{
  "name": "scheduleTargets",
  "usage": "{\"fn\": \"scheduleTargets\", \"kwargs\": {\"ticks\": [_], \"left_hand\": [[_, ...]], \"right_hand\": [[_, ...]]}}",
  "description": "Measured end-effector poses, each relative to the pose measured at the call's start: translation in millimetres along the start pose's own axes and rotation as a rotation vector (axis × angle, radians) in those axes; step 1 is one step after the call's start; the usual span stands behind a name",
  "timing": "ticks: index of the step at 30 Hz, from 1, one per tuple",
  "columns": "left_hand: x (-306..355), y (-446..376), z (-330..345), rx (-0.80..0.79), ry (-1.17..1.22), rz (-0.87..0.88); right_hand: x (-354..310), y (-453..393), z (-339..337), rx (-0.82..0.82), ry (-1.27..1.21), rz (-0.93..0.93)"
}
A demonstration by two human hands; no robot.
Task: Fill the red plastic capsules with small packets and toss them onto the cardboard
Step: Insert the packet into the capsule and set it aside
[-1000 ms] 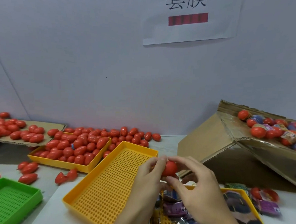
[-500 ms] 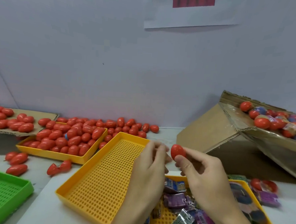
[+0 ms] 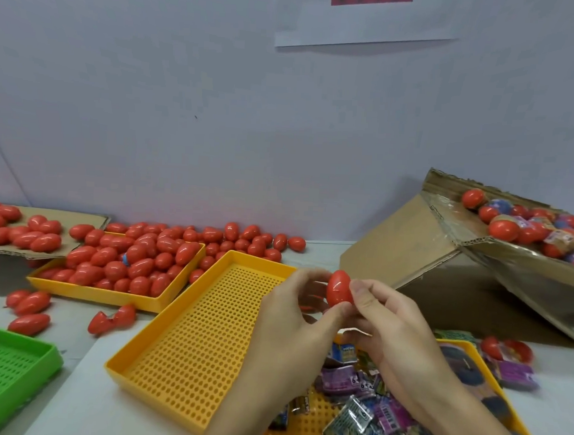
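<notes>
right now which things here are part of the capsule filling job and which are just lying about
In the job:
red capsule pinched between left hand and right hand
small packets
flat cardboard bearing capsules

Lying about:
green tray
empty yellow tray
tilted cardboard box
wall notice

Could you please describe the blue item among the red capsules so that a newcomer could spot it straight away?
Start at the full yellow tray at the left, behind the empty perforated one. Near the middle of its heap of red capsules a small blue piece peeks out, half buried. It is the only blue among all the red there.
</notes>
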State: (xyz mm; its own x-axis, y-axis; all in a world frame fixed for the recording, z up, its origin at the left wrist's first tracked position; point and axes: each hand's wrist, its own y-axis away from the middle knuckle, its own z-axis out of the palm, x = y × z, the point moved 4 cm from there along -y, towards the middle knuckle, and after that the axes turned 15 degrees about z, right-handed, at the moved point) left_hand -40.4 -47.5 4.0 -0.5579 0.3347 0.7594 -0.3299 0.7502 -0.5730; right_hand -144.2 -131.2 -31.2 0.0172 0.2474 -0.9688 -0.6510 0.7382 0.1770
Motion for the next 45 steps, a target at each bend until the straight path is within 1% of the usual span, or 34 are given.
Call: {"fn": "scheduleTargets", "kwargs": {"ticks": [3,5,7,9,11,15,17,19,22,23,28,34,39,45], "left_hand": [[-4,1,4,-0.066,0.133,-0.097],[-6,2,7,-0.067,0.295,-0.217],[-7,2,7,0.028,0.436,-0.328],[-8,2,4,0.138,0.487,-0.401],[-11,2,1,0.246,0.519,-0.453],[-18,5,-7,0.482,0.653,-0.573],[-19,6,-10,0.534,0.755,-0.61],[-19,6,-12,0.522,0.831,-0.626],[-18,7,-11,0.489,0.902,-0.653],[-17,8,-11,0.484,0.916,-0.66],[-16,8,-12,0.495,0.94,-0.655],[-14,9,-11,0.486,0.922,-0.653],[-16,10,-10,0.484,0.917,-0.655],[-18,9,-10,0.485,0.905,-0.649]], "right_hand": [[-6,4,1,0.085,0.099,-0.071],[-11,7,1,0.132,0.178,-0.128],[-16,10,2,0.136,0.225,-0.175],[-17,11,4,0.11,0.274,-0.212],[-17,12,7,0.118,0.35,-0.246],[-20,14,-4,0.275,0.644,-0.285],[-24,14,-12,0.294,0.793,-0.273],[-26,15,-14,0.228,0.914,-0.243],[-20,18,-4,0.039,1.115,-0.172],[-17,19,-1,0.001,1.184,-0.138],[-11,21,10,-0.023,1.41,-0.05],[-11,22,14,-0.034,1.419,-0.092],[-10,24,16,-0.074,1.439,-0.114],[-17,27,16,-0.026,1.412,-0.183]]}}
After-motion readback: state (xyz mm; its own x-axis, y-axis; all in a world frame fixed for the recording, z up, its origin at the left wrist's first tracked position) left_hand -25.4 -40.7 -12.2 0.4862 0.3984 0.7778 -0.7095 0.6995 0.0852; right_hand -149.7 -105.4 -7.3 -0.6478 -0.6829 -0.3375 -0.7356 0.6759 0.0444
